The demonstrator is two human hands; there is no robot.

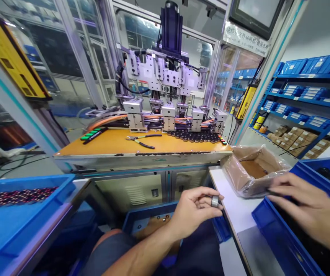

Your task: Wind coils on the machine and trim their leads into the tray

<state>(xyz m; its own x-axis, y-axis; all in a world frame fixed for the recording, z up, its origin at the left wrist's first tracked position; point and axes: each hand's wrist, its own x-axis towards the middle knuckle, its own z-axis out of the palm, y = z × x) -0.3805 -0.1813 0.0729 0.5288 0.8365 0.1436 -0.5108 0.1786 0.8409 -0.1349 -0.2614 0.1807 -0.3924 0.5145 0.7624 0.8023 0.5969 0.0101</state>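
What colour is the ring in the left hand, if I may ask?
The ring is silvery grey, clearest in the head view.

Right hand [311, 205] was blurred; I could not tell what, if anything, it held. Left hand [192, 209] partly hid the short silver metal cylinder [214, 201]. View's left edge cropped the blue plastic tray [18, 226].

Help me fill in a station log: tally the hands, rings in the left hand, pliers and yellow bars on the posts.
Left hand and right hand: 2
Ring: 1
Pliers: 1
Yellow bars: 2
Total: 6
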